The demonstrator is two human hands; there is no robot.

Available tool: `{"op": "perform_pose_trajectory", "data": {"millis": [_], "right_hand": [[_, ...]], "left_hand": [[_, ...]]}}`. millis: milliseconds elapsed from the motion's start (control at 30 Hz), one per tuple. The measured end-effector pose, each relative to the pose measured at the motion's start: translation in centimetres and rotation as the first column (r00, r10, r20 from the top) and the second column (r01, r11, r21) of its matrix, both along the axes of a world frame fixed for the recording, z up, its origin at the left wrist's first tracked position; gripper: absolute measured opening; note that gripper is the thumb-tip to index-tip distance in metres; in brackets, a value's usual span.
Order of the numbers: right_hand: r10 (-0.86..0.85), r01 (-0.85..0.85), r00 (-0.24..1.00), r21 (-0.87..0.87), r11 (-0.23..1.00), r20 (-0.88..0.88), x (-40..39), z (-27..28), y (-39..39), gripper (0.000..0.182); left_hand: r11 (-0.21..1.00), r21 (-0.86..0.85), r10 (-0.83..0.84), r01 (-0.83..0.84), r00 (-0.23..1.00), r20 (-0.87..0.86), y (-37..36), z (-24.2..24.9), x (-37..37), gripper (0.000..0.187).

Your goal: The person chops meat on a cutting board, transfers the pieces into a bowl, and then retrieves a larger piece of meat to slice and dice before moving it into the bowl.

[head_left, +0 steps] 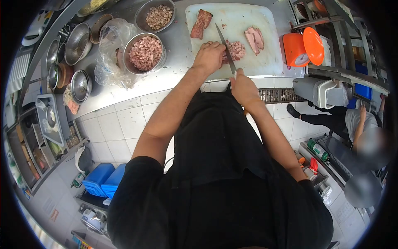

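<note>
My right hand (245, 90) is wrapped around the handle of a long kitchen knife (225, 45), whose blade points away over the white cutting board (261, 66). Beside the blade, my left hand (209, 56) has its fingers curled down on bacon, mostly hidden beneath them. Diced bacon (236, 50) lies in a small pile just right of the blade. A darker slab of bacon (202, 24) rests at the board's far left, and pale bacon slices (254, 40) lie stacked on the right.
Left of the board stand a metal bowl of diced meat (145, 54), another filled bowl (155, 16) and a clear plastic bag (114, 54). An orange kitchen scale (296, 50) sits to the right. Another person (356, 120) is at the far right.
</note>
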State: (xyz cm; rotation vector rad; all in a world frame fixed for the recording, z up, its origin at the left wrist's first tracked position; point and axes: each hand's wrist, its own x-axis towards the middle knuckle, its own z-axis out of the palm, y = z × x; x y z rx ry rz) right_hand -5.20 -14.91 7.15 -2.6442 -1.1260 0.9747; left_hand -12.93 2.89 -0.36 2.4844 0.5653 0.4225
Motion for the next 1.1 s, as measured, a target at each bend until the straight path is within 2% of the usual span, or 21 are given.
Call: {"op": "perform_pose_trajectory", "data": {"millis": [100,233,267,367,433,533,633,667,767,800,900,1100], "right_hand": [[0.024,-0.033,0.997,0.134,0.99,0.071,1.7,-4.4,2.3,0.038],[0.054,-0.048,0.996,0.087,0.995,-0.066,3.6,0.8,3.4,0.04],[0.013,-0.011,0.991,0.011,1.0,-0.131,3.2,3.4,3.3,0.039],[0.041,-0.041,0.995,0.001,0.999,-0.096,1.4,4.9,1.1,0.038],[0.04,-0.039,0.999,0.023,0.999,-0.031,0.3,3.7,0.3,0.037],[0.056,-0.058,0.998,0.051,0.997,0.038,0.5,2.7,-0.3,0.036],[0.068,-0.071,0.996,0.056,0.996,0.055,2.1,3.1,-0.7,0.037],[0.068,-0.071,0.996,0.056,0.996,0.058,2.5,3.3,-0.6,0.037],[0.073,-0.076,0.995,0.051,0.996,0.064,3.7,3.3,-0.5,0.038],[0.066,-0.069,0.996,0.06,0.996,0.057,3.7,3.3,-0.7,0.038],[0.081,-0.086,0.995,0.087,0.993,0.051,2.7,3.1,-1.3,0.038],[0.091,-0.093,0.994,0.043,0.995,0.062,0.5,3.9,-1.6,0.038]], "left_hand": [[1.0,0.0,-0.03,0.03,0.999,-0.015,0.0,-0.2,0.0,0.016],[0.999,-0.049,0.003,-0.002,1.0,0.024,0.1,-0.1,-0.5,0.017],[0.999,-0.047,0.01,-0.01,1.0,0.012,-0.1,-0.1,-0.7,0.017],[0.999,-0.045,0.025,-0.026,0.999,-0.019,0.1,0.4,-0.5,0.018],[0.998,-0.054,0.024,-0.026,0.998,-0.05,0.1,0.9,-0.6,0.021],[0.996,-0.08,0.02,-0.029,0.993,-0.113,-0.5,2.5,-1.1,0.037],[0.996,0.03,0.085,-0.083,0.995,-0.054,-3.2,2.9,-1.7,0.055],[0.997,0.058,0.06,-0.054,0.994,-0.096,-3.7,2.6,-1.8,0.065],[0.999,-0.005,0.03,-0.032,0.978,-0.205,-3.3,2.1,-1.7,0.068],[0.999,-0.029,0.028,-0.034,0.983,-0.184,-2.9,2.2,-1.7,0.056],[0.999,-0.042,-0.01,0.004,0.988,-0.154,-1.6,2.3,-2.5,0.046],[0.999,-0.05,-0.004,-0.001,0.996,-0.088,-0.7,2.0,-1.4,0.033]]}}
